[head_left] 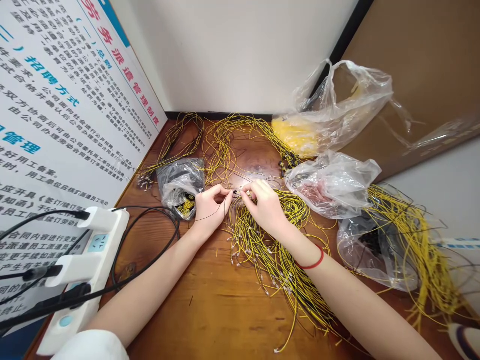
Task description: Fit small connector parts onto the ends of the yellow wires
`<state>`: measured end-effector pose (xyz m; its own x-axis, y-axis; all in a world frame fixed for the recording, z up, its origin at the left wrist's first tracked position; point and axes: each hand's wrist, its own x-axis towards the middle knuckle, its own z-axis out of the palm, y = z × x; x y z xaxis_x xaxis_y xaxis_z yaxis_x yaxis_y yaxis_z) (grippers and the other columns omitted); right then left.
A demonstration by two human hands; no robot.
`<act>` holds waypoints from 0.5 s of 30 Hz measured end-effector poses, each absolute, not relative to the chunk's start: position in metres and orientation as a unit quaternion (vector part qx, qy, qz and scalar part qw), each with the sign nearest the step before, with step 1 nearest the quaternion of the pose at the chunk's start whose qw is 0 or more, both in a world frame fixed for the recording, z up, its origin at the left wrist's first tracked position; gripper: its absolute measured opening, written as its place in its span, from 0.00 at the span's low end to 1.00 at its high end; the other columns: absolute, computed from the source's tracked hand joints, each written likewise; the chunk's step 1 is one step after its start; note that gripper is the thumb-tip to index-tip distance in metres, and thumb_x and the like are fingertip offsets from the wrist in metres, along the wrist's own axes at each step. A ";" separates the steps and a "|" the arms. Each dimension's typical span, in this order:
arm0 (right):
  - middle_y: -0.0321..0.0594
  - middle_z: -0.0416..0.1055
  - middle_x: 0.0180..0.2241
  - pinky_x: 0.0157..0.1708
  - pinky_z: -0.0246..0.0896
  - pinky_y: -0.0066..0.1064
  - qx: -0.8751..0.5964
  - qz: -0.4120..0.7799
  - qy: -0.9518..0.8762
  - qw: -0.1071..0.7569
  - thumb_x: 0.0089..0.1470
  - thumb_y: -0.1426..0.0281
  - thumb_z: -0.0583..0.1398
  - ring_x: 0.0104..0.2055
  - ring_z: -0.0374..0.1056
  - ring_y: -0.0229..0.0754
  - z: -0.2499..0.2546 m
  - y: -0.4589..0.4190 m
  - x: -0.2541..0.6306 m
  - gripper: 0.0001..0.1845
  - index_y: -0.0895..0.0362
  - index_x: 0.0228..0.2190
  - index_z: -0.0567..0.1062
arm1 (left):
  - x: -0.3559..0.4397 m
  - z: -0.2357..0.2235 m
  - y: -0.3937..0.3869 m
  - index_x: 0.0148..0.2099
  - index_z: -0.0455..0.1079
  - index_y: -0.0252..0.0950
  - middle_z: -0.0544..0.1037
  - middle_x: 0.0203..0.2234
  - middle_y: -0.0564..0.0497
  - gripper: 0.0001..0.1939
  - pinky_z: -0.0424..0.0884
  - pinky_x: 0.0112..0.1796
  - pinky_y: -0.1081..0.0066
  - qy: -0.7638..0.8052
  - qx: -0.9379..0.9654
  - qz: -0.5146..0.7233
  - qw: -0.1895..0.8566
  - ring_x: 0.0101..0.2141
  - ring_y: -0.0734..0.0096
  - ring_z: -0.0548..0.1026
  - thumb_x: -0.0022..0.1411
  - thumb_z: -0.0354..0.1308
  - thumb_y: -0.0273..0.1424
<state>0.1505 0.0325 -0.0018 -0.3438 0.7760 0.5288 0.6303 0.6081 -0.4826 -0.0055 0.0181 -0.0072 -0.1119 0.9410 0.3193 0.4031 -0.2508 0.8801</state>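
A notice board [63, 100] and brown panel [416, 70] flank a white wall [240, 55].

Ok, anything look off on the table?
One thing: at right, yellow wires sprawl loose across a clear bag and trail past it, unbundled. It looks like a spill and could snag. I can't see any damage at this resolution.
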 end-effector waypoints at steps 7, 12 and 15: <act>0.39 0.67 0.26 0.32 0.54 0.33 -0.440 0.088 -0.814 0.369 0.60 0.72 0.54 0.30 0.60 0.41 -0.004 0.034 0.149 0.08 0.57 0.29 0.69 | -0.004 -0.007 0.018 0.26 0.70 0.34 0.77 0.21 0.53 0.07 0.72 0.28 0.76 0.547 0.622 0.501 0.250 0.23 0.74 0.75 0.55 0.58 0.30; 0.40 0.68 0.27 0.33 0.55 0.33 -0.437 0.083 -0.819 0.362 0.60 0.72 0.54 0.31 0.60 0.41 -0.003 0.033 0.149 0.07 0.57 0.29 0.69 | -0.003 -0.005 0.015 0.26 0.70 0.34 0.77 0.20 0.54 0.07 0.72 0.27 0.77 0.539 0.637 0.499 0.236 0.22 0.75 0.74 0.55 0.58 0.29; 0.40 0.68 0.28 0.33 0.55 0.33 -0.439 0.084 -0.818 0.362 0.59 0.73 0.55 0.31 0.61 0.42 -0.003 0.032 0.148 0.07 0.57 0.29 0.69 | -0.003 -0.005 0.015 0.26 0.70 0.34 0.77 0.20 0.53 0.07 0.72 0.28 0.77 0.536 0.639 0.500 0.235 0.22 0.75 0.75 0.55 0.58 0.29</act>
